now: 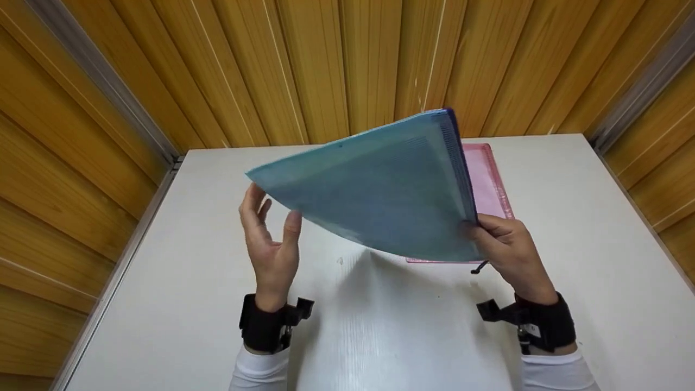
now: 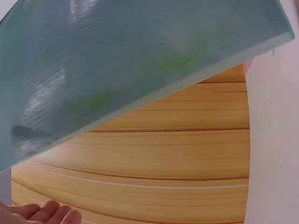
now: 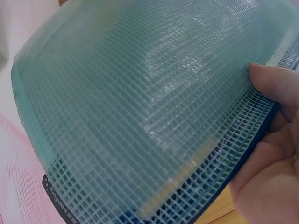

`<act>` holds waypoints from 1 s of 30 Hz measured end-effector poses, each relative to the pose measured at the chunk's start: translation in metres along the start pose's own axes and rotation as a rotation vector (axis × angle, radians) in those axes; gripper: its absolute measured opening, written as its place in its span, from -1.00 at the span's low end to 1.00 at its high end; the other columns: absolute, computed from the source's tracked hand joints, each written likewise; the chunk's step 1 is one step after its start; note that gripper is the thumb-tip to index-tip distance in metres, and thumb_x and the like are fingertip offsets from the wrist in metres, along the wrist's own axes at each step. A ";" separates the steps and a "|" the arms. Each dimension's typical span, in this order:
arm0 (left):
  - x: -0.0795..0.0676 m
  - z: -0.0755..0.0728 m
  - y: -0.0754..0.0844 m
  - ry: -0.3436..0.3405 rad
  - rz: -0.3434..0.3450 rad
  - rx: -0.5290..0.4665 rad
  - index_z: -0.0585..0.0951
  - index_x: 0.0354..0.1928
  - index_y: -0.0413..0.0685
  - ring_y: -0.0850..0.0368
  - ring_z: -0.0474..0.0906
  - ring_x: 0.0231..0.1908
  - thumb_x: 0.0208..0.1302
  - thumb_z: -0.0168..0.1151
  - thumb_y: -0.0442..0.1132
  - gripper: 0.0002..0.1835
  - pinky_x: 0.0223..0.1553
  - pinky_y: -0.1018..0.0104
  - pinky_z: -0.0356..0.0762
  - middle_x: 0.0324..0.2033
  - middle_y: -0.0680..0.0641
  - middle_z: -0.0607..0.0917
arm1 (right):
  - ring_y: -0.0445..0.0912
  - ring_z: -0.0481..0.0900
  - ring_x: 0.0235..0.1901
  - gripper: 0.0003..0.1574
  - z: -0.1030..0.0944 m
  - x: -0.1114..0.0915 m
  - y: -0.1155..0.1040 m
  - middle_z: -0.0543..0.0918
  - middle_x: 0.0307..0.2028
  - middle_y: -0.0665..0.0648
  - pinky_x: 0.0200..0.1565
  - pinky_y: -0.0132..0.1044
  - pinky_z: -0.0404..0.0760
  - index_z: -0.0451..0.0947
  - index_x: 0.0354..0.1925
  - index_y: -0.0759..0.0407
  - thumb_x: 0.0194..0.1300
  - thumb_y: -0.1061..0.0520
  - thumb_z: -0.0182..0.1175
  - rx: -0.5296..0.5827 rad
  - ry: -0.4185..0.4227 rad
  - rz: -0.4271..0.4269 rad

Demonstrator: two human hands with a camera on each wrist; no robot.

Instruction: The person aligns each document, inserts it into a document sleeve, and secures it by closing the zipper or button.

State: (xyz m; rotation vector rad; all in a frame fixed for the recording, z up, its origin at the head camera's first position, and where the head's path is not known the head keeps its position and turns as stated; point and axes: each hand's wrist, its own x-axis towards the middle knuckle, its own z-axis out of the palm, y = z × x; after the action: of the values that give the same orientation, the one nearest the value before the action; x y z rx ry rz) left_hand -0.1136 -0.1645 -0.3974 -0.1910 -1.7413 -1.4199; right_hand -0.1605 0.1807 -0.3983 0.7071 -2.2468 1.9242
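Note:
A blue-green mesh zipper pouch [image 1: 369, 190] is held up above the white table, its dark blue zipper edge toward the right. My right hand [image 1: 507, 252] pinches it near the lower right corner, thumb [image 3: 273, 84] on the mesh face and fingers behind the zipper edge. At the pouch's left corner is my left hand [image 1: 271, 244], fingers spread and thumb apart, fingertips right at the lower edge. In the left wrist view the pouch [image 2: 140, 56] hangs over the relaxed left fingers [image 2: 49, 212]. Through the mesh a yellowish strip [image 3: 177, 177] shows.
A pink pouch with a red border [image 1: 486, 179] lies on the white table [image 1: 190, 282], partly hidden behind the raised pouch. A dark zipper pull [image 1: 479, 267] dangles below the right hand. Wood-patterned panels [image 1: 326, 70] stand behind the table and at both sides.

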 end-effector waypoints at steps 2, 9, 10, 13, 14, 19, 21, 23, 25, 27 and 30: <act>-0.001 0.005 0.006 -0.087 -0.039 -0.028 0.16 0.45 -0.37 -0.09 0.25 0.38 0.25 0.15 -0.56 -0.28 0.41 -0.13 0.15 0.35 -0.30 0.33 | -0.24 0.73 -0.09 -0.66 0.000 0.000 -0.001 0.75 -0.05 -0.10 -0.08 -0.43 0.67 0.57 0.08 0.53 0.37 0.43 0.10 0.061 0.008 -0.010; -0.006 0.016 0.022 -0.324 -0.112 -0.073 0.34 0.30 -0.47 -0.22 0.45 0.21 0.34 0.10 -0.54 -0.51 0.25 -0.21 0.37 0.18 -0.38 0.50 | -0.09 0.73 0.01 -0.59 0.002 0.000 -0.004 0.74 0.04 0.09 0.02 -0.31 0.68 0.46 0.17 0.59 0.41 0.40 0.07 0.277 0.013 -0.017; -0.006 0.016 0.022 -0.341 -0.122 -0.077 0.37 0.28 -0.47 -0.22 0.48 0.18 0.35 0.11 -0.53 -0.53 0.23 -0.21 0.39 0.16 -0.38 0.52 | -0.07 0.73 0.04 -0.58 0.002 0.000 -0.004 0.73 0.07 0.11 0.04 -0.30 0.67 0.44 0.18 0.60 0.42 0.39 0.05 0.307 0.013 -0.013; -0.007 0.018 0.021 -0.365 -0.149 -0.087 0.46 0.20 -0.46 -0.24 0.55 0.11 0.35 0.13 -0.51 -0.61 0.19 -0.21 0.44 0.08 -0.38 0.59 | -0.05 0.71 0.07 -0.57 0.003 0.000 -0.004 0.71 0.11 0.13 0.09 -0.28 0.65 0.42 0.21 0.58 0.44 0.39 0.03 0.384 0.036 0.008; -0.007 0.018 0.021 -0.369 -0.161 -0.087 0.47 0.19 -0.45 -0.25 0.57 0.10 0.36 0.14 -0.50 -0.62 0.18 -0.22 0.45 0.06 -0.38 0.61 | -0.05 0.70 0.08 -0.57 0.003 0.000 -0.004 0.70 0.11 0.13 0.10 -0.28 0.63 0.41 0.22 0.57 0.44 0.39 0.02 0.400 0.038 0.012; -0.006 0.017 0.020 -0.371 -0.207 -0.060 0.54 0.10 -0.44 -0.25 0.64 -0.01 0.36 0.17 -0.45 -0.69 0.12 -0.16 0.53 -0.07 -0.37 0.68 | -0.08 0.66 0.15 -0.55 0.005 0.001 -0.003 0.68 0.15 0.10 0.16 -0.31 0.59 0.40 0.25 0.55 0.45 0.38 0.03 0.434 0.047 0.029; -0.006 0.017 0.020 -0.374 -0.213 -0.042 0.55 0.08 -0.44 -0.22 0.66 -0.07 0.36 0.18 -0.44 -0.70 0.05 -0.09 0.59 -0.11 -0.36 0.69 | -0.08 0.64 0.16 -0.54 0.007 0.001 -0.003 0.67 0.16 0.10 0.16 -0.30 0.59 0.39 0.25 0.55 0.45 0.37 0.05 0.436 0.059 0.040; -0.006 0.017 0.020 -0.378 -0.209 -0.031 0.56 0.06 -0.44 -0.19 0.69 -0.11 0.36 0.18 -0.44 -0.72 0.00 -0.02 0.63 -0.15 -0.35 0.70 | -0.08 0.64 0.17 -0.52 0.008 0.001 -0.003 0.67 0.16 0.10 0.16 -0.29 0.59 0.38 0.26 0.55 0.44 0.35 0.07 0.441 0.075 0.054; -0.006 0.017 0.020 -0.383 -0.201 -0.029 0.58 0.04 -0.44 -0.17 0.70 -0.12 0.37 0.18 -0.44 -0.74 -0.04 0.06 0.66 -0.16 -0.34 0.70 | -0.08 0.65 0.16 -0.51 0.010 0.001 -0.003 0.68 0.16 0.09 0.15 -0.29 0.60 0.37 0.26 0.57 0.44 0.34 0.08 0.438 0.092 0.063; -0.006 0.017 0.021 -0.386 -0.195 -0.039 0.59 0.00 -0.45 -0.15 0.72 -0.13 0.37 0.17 -0.45 -0.77 -0.06 0.15 0.67 -0.18 -0.35 0.70 | -0.09 0.65 0.16 -0.50 0.011 0.001 -0.003 0.67 0.16 0.07 0.14 -0.30 0.61 0.36 0.26 0.59 0.44 0.33 0.08 0.422 0.105 0.063; -0.006 0.017 0.021 -0.382 -0.198 -0.065 0.61 -0.04 -0.46 -0.16 0.73 -0.17 0.37 0.15 -0.46 -0.79 -0.12 0.28 0.68 -0.20 -0.35 0.71 | -0.13 0.66 0.14 -0.49 0.013 0.001 -0.003 0.69 0.14 0.03 0.12 -0.33 0.62 0.37 0.24 0.60 0.44 0.30 0.10 0.382 0.132 0.066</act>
State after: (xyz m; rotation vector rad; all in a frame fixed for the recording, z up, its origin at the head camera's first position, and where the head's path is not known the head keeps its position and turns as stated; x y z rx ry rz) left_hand -0.1057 -0.1407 -0.3856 -0.3515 -2.0695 -1.6677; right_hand -0.1573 0.1677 -0.3979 0.5267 -1.8680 2.3868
